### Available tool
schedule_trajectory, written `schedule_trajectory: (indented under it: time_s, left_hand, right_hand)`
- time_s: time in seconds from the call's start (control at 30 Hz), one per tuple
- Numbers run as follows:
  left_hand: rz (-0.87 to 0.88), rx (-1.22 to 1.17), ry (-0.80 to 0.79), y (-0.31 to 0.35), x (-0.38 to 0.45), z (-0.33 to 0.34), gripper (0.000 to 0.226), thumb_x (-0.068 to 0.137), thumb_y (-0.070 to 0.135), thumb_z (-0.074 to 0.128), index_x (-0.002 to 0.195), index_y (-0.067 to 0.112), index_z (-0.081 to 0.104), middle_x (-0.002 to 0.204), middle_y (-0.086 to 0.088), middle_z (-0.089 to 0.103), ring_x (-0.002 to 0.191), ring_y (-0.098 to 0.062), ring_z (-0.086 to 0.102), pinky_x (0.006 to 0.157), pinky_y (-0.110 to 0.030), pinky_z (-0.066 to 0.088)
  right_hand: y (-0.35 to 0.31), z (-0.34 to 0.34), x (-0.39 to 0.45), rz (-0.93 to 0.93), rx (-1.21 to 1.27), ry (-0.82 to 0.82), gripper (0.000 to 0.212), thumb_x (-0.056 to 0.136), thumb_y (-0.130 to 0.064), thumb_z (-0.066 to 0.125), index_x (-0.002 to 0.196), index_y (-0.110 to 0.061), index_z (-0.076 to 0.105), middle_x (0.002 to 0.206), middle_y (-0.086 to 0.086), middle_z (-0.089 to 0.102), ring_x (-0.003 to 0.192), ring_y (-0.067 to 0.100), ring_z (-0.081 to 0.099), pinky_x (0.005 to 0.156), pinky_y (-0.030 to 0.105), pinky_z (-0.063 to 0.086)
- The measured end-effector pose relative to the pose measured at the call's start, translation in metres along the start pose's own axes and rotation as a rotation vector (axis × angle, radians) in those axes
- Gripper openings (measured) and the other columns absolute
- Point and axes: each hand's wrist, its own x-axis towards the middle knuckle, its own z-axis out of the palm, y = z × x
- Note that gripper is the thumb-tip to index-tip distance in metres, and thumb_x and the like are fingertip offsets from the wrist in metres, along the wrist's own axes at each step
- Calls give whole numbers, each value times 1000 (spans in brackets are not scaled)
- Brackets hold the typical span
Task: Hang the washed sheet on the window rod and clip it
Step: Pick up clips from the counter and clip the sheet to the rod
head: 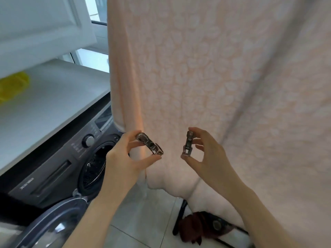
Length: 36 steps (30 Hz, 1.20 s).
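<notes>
head view: left hand (125, 156) pinching one metal clip (150, 144), right hand (206, 154) another (188, 144) — sheet (206, 68) unclipped, liable to slide off.

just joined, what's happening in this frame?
A person stands before a peach sheet already hanging. The left hand pinches one metal clip and the right hand pinches another metal clip, both held low in front of the fabric. No clip shows on the sheet in view. A washing machine stands open on the left.
</notes>
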Motion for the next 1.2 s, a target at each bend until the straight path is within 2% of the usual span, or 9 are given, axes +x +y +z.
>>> schedule_trajectory:
  time_s: [0.1,0.23,0.4,0.53,0.6,0.7,0.8,0.97,1.2]
  left_hand:
    - [71,5,-24,20,24,0,73,49,49,82,115,30,56,106,16,68,98,10,62,90,-14,48]
    - [223,47,13,48,63,-11,64,63,25,88,115,33,51,108,23,63,97,16,59,81,-1,42]
    - [357,-68,42,89,107,-28,67,64,23,87,122,24,53,112,11,64,106,3,60,94,-14,46]
    - [417,-150,-28,119,138,-32,65,64,38,82,119,26,49,113,10,60,105,-2,61,89,-15,50]
    - [447,-150,-26,131,151,-35,66,65,40,83,120,27,49,112,12,60,103,0,60,85,-12,50]
    - [505,-143,-13,152,165,-44,62,67,39,78,122,32,50,112,13,60,100,3,61,80,-7,48]
    - [544,-156,-34,173,177,-55,65,69,43,82,125,29,53,113,10,64,100,-6,65,84,-18,53]
    - [573,-213,-41,203,194,-70,69,65,43,73,128,23,57,113,5,67,95,-3,67,77,-13,54]
    - [627,-278,-69,224,212,-74,68,65,36,75,129,27,55,121,12,63,100,1,66,79,-11,52]
  right_hand:
    - [-11,-29,20,-77,-99,75,66,79,-19,73,135,-28,39,126,-8,52,106,0,53,97,27,46]
    - [-36,-66,47,-175,-204,160,59,78,-20,71,127,-28,38,118,-9,52,103,10,58,90,38,50]
    - [-79,-108,75,-214,-260,161,55,76,-50,72,117,-32,40,112,-15,52,97,5,55,85,33,49]
    - [-105,-129,98,-264,-301,207,79,77,-51,72,142,-30,32,131,-8,52,100,3,52,89,27,48]
    - [-116,-137,109,-299,-359,231,79,77,-48,73,143,-23,37,132,-5,53,103,5,48,93,29,46]
    - [-130,-145,124,-380,-490,279,71,75,-55,71,133,-20,48,127,-5,56,119,9,38,95,31,41]
    - [-143,-154,141,-493,-689,344,70,74,-62,67,125,-17,52,140,-1,46,134,19,26,107,39,30]
    - [-155,-166,167,-325,-929,225,60,74,-67,63,106,-17,58,158,5,15,145,28,3,117,53,2]
    - [-150,-163,174,-297,-977,232,62,67,-64,70,102,-15,55,150,4,15,138,27,7,112,51,3]
